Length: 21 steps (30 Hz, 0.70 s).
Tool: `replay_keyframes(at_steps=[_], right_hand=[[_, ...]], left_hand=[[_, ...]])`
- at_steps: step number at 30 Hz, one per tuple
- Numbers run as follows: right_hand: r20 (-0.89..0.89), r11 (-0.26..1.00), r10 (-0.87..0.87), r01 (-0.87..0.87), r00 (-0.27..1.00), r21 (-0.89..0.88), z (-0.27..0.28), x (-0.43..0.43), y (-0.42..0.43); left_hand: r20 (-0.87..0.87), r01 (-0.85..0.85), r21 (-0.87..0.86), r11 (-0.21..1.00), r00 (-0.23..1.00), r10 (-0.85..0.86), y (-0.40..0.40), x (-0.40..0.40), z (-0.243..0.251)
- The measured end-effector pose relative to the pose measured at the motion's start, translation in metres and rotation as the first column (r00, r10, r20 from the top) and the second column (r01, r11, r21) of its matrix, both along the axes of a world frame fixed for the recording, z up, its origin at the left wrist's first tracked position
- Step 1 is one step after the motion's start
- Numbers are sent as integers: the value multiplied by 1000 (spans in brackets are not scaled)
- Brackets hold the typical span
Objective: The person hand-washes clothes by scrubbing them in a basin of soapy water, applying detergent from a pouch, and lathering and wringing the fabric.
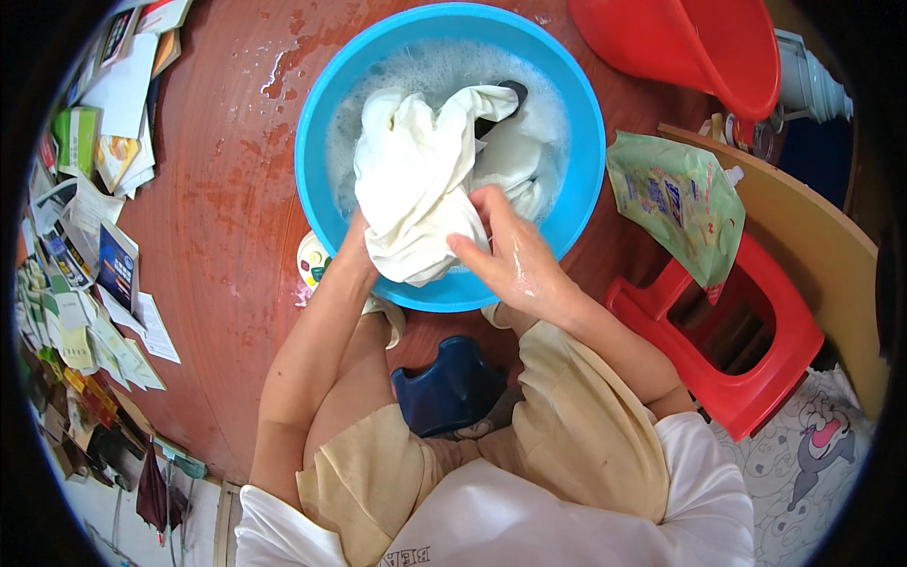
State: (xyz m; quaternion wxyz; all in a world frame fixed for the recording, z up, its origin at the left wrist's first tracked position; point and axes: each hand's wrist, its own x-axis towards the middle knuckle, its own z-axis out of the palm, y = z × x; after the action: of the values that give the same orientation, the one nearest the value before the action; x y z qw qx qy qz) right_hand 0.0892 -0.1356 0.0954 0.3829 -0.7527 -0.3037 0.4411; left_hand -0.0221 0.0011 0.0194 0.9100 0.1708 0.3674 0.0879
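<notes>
A round blue plastic basin (309, 152) holds sudsy water with white cloth (511, 157) lying in it. Above the water is a bunched, wet white garment (418, 184), with a dark part (516, 92) showing at its upper right. My left hand (363, 244) supports the garment from the left side, its fingers hidden under the fabric. At the garment's lower right edge is my right hand (514, 255), wet, thumb and fingers curved around a fold of the cloth.
A red plastic basin (680, 42) is at the upper right. Beside the blue basin, a green detergent refill pouch (673, 205) lies over a red plastic stool (762, 383). A dark blue stool (450, 386) is between my legs. Papers and books (117, 266) line the left; the reddish floor (212, 234) has wet patches.
</notes>
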Motion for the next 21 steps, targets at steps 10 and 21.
replay_keyframes(at_steps=[10,21], right_hand=[[-457,975,-150,53,877,-217,-8,49,-22],[-615,747,-469,656,634,106,-32,92,26]], left_hand=[[14,-53,-180,982,998,57,0,-8,5],[-74,96,-257,962,990,-119,-20,-25,-5]])
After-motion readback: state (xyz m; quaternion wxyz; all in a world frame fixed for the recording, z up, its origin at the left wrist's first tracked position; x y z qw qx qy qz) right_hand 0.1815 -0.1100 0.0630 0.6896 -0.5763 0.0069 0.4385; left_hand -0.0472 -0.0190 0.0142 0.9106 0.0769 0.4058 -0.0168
